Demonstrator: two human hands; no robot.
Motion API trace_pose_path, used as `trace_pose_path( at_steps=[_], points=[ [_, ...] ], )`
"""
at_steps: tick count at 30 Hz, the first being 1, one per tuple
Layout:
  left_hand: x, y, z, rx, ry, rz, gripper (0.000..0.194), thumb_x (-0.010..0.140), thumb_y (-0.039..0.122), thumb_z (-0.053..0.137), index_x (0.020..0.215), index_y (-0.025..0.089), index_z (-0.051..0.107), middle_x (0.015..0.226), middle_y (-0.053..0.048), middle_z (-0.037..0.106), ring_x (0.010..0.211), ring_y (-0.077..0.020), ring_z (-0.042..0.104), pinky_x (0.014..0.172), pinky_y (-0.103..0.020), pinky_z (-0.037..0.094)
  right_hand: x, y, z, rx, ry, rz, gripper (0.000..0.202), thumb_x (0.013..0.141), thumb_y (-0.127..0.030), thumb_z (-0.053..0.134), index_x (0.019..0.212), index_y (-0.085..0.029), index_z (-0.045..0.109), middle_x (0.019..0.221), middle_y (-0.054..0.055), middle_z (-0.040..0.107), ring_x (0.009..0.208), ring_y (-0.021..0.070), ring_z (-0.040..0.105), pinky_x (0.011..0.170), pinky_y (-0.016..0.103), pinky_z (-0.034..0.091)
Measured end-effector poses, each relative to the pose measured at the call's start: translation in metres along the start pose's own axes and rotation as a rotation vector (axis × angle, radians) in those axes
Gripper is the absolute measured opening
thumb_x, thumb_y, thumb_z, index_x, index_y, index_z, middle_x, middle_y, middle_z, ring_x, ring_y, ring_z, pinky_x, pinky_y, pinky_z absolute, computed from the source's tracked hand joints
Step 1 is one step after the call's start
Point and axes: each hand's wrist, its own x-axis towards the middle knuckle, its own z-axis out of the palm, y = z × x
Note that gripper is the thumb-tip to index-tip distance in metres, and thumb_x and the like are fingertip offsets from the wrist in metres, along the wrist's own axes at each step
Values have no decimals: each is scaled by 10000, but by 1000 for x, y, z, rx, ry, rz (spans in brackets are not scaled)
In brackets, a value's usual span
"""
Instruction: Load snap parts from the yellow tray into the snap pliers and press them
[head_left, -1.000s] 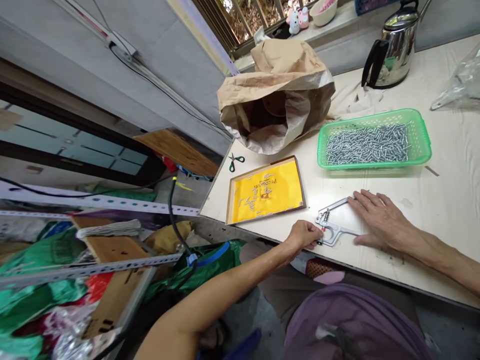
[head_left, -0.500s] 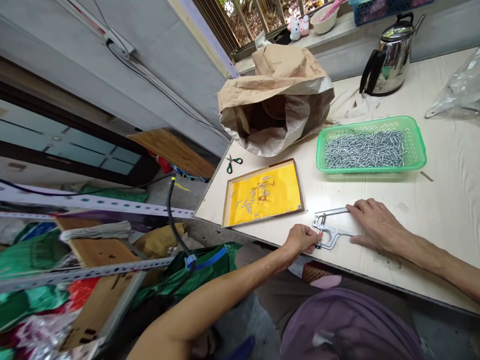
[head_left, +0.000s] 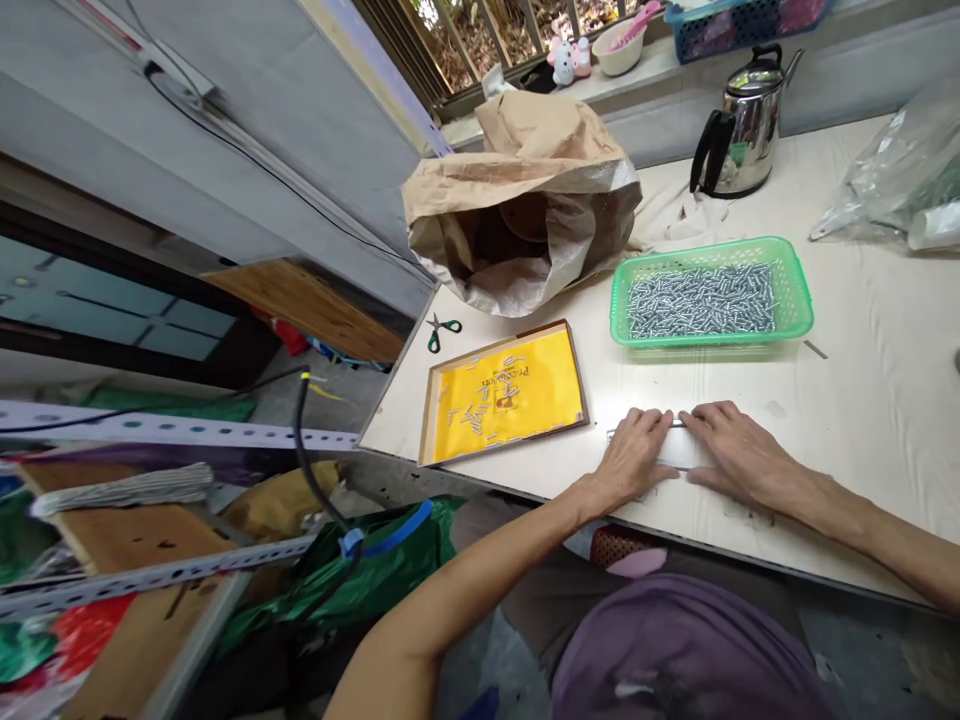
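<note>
Gripping the metal hand tool (head_left: 678,463) from both sides, the left hand (head_left: 634,455) and right hand (head_left: 739,452) are holding it on the bench (head_left: 862,400), between the green basket (head_left: 697,341) and the near edge — laying it flat and balancing finger-and-thumb pressure should be limiting slip.

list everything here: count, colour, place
table: 1, pale, centre right
metal tool: 1, silver, on table
tray: 1, yellow inside, left of tool
loose bits: several, silver, in tray
basket: 1, green, beyond tool
metal pieces: many, silver, in basket
scissors: 1, green/black, table's left
paper sack: 1, brown, behind tray
kettle: 1, silver, behind basket
plastic bag: 1, clear, table's right
bowl: 1, whitish, windowsill
figurine: 1, white/pink, windowsill
crate: 1, blue, windowsill
clutter: uncounted, mixed, lower left
left grip: 1, bare, on tool
right grip: 1, bare, on tool
</note>
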Motion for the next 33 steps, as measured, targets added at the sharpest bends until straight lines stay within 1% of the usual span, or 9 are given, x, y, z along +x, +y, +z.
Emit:
trace_pose_path(
  at_steps=[6,8,14,16,18,21,23,29,33],
  points=[
    [0,3,7,15,64,-58,268,863,394,655,1059,211,639,903,-48,617,898,-223,529,752,-359,459,1,-2,-1,20,26,-16,54,878,-167,581,893,-168,632,815,60,602,739,195,524,655,301,395],
    [-1,3,12,7,102,-68,221,893,404,611,988,212,666,842,-42,617,860,-211,526,725,-347,445,2,-3,0,41,44,-40,166,919,-137,495,815,-173,619,778,51,596,711,182,520,650,299,384],
    [-2,0,20,14,180,-38,262,909,422,578,1068,226,650,888,-40,654,864,-203,552,742,-347,479,1,-2,3,41,84,-43,132,913,-177,529,829,-168,631,760,51,593,716,190,542,653,307,412],
    [-2,1,21,32,202,-45,329,902,415,591,1165,217,600,987,-56,669,919,-211,580,792,-369,510,2,3,3,5,86,-35,116,888,-236,586,940,-152,646,804,71,610,756,214,558,662,319,440],
    [-5,5,25,59,256,-82,439,891,391,612,1274,198,519,1160,-99,648,1062,-245,586,882,-416,519,3,10,2,-17,82,-36,303,855,-297,639,1102,-122,621,939,117,636,861,250,579,728,350,479],
    [-15,21,38,120,377,-138,568,890,312,617,1380,129,396,1404,-192,498,1344,-327,429,1032,-507,449,3,26,1,22,43,-88,574,841,-448,634,1275,-86,529,1186,194,599,1064,299,566,891,423,484],
    [-22,35,50,137,410,-109,593,902,311,594,1402,94,363,1472,-226,414,1424,-342,315,1080,-532,405,4,35,-1,50,8,-103,579,890,-481,541,1307,-81,509,1248,211,580,1135,305,549,932,436,472],
    [-29,60,67,94,353,-20,586,915,484,528,1377,136,433,1438,-180,481,1415,-308,348,1099,-494,408,20,33,-8,31,35,-33,396,972,-276,318,1225,-128,584,1095,144,657,980,248,584,814,364,483],
    [-32,60,61,59,337,-8,523,947,478,467,1349,142,470,1386,-135,542,1376,-288,411,1118,-466,393,43,31,-11,-139,2,-16,313,947,-222,363,872,-176,663,828,100,629,780,228,536,705,347,408]
  ],
)
